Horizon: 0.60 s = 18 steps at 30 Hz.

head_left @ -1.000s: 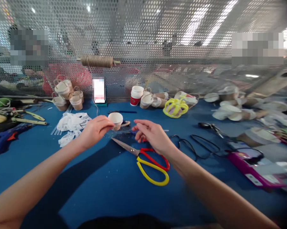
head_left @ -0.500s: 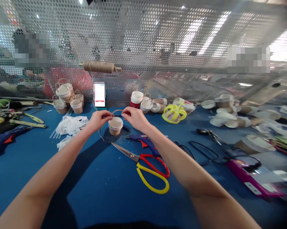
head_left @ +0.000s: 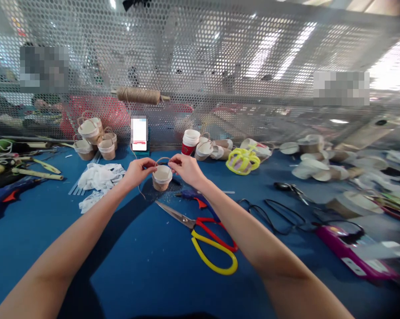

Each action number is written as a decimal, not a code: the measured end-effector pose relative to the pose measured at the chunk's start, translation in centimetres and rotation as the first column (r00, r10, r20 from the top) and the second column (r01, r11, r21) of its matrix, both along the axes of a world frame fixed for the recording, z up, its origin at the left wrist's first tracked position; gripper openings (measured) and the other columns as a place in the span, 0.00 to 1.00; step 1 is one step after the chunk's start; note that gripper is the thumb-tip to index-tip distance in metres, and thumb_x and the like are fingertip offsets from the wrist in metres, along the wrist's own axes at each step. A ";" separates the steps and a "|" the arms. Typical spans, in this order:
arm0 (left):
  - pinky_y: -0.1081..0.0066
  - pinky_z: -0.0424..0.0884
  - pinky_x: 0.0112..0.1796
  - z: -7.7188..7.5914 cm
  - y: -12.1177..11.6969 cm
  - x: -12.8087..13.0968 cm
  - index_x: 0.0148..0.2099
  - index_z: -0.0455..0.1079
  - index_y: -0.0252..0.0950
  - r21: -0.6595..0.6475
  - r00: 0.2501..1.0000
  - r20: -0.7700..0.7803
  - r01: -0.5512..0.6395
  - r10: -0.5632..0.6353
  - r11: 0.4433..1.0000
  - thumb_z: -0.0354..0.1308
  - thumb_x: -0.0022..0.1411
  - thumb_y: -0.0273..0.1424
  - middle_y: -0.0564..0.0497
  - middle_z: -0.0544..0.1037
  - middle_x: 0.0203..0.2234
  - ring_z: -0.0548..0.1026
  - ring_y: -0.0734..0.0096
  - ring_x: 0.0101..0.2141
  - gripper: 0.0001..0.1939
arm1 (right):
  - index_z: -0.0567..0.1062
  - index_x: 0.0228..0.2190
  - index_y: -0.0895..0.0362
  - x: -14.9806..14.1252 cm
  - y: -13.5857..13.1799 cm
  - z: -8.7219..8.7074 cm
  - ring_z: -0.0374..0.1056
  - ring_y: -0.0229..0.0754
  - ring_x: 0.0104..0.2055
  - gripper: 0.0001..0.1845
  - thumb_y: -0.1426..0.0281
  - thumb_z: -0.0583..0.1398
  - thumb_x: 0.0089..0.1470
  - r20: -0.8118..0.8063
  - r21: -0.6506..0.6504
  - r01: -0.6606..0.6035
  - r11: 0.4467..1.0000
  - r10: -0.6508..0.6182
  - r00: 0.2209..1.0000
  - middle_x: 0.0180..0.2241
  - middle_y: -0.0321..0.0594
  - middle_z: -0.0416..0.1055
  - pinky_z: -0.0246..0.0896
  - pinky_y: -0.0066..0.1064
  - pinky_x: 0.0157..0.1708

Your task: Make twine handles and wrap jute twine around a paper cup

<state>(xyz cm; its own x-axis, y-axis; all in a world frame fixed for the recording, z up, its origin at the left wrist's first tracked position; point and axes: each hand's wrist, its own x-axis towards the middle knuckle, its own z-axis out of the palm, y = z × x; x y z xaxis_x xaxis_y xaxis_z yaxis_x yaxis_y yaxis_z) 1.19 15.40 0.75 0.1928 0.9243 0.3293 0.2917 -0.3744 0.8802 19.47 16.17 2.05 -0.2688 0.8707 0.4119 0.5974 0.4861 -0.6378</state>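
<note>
A small paper cup [head_left: 162, 179] with a white rim stands on the blue table between my hands. An arch of brown twine [head_left: 162, 159] rises over its mouth like a handle. My left hand [head_left: 139, 171] pinches the twine at the cup's left rim, and a loose tail of it hangs down to the table. On the right side, my right hand [head_left: 186, 169] pinches the other end of the arch at the rim. Just in front lie large scissors [head_left: 186, 221] with one red and one yellow handle. A blue glue gun [head_left: 200, 198] is partly hidden by my right forearm.
Several finished-looking cups with twine handles [head_left: 92, 133] stand back left, beside crumpled white cloth [head_left: 100, 176]. A twine spool [head_left: 139, 95] hangs on the mesh panel above a phone [head_left: 139, 134]. Rightward lie a yellow pumpkin-shaped frame [head_left: 242, 160], black cables [head_left: 283, 215] and a magenta power strip [head_left: 353, 252].
My right hand has come slightly closer to the cup, and the twine arch is narrower over it. The whole view has shifted slightly.
</note>
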 end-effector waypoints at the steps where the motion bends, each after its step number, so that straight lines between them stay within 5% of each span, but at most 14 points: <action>1: 0.71 0.66 0.31 0.0 0.0 0.0 0.28 0.72 0.34 0.002 1.000 -0.001 -0.004 0.004 1.000 0.60 0.47 0.27 0.51 0.76 0.23 0.72 0.71 0.26 0.03 | 0.72 0.25 0.59 0.0 0.0 0.0 0.66 0.35 0.23 0.04 0.73 0.56 0.48 0.002 0.003 0.002 1.000 -0.002 1.000 0.19 0.35 0.70 0.59 0.27 0.27; 18: 0.70 0.66 0.32 -0.1 0.1 -0.2 0.29 0.72 0.33 -0.008 1.000 0.002 0.005 -0.005 1.000 0.59 0.48 0.28 0.50 0.77 0.25 0.72 0.70 0.27 0.04 | 0.75 0.25 0.60 0.4 0.0 0.3 0.63 0.35 0.25 0.07 0.70 0.59 0.47 0.072 0.034 0.000 0.999 -0.003 0.997 0.23 0.37 0.72 0.53 0.26 0.26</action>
